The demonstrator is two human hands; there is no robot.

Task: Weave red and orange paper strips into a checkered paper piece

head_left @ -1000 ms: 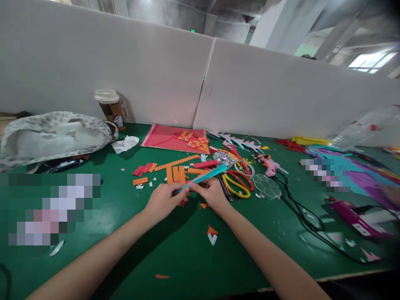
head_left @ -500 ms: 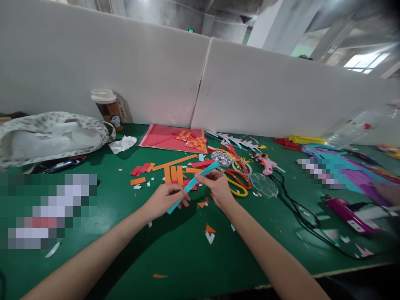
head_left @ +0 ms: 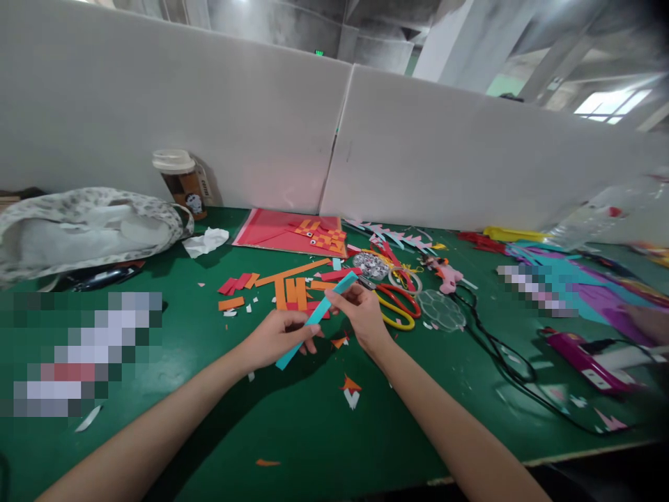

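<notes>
A light-blue paper strip point(head_left: 316, 315) slants between my hands above the green table. My left hand point(head_left: 285, 333) pinches it below its middle, and the lower end sticks out past the fingers. Near the upper end, my right hand point(head_left: 360, 310) grips it between thumb and fingers. Just beyond lie orange paper strips point(head_left: 293, 293) and red paper pieces point(head_left: 235, 284). Scissors point(head_left: 400, 307) with red and yellow handles rest right behind my right hand. Farther back, a woven orange paper fish point(head_left: 321, 237) with eyes lies on a red sheet point(head_left: 266, 233).
To the right are a clear flower-shaped palette point(head_left: 442, 310), a pink glue gun point(head_left: 448, 275) with black cable and a magenta power strip point(head_left: 590, 359). At the left stand a lidded cup point(head_left: 180, 185) and a patterned bag point(head_left: 94, 226). White partitions point(head_left: 235, 118) close off the back.
The blue strip has slid a little down and to the left and shows more of its flat face. Both hands keep hold of it in nearly the same place.
</notes>
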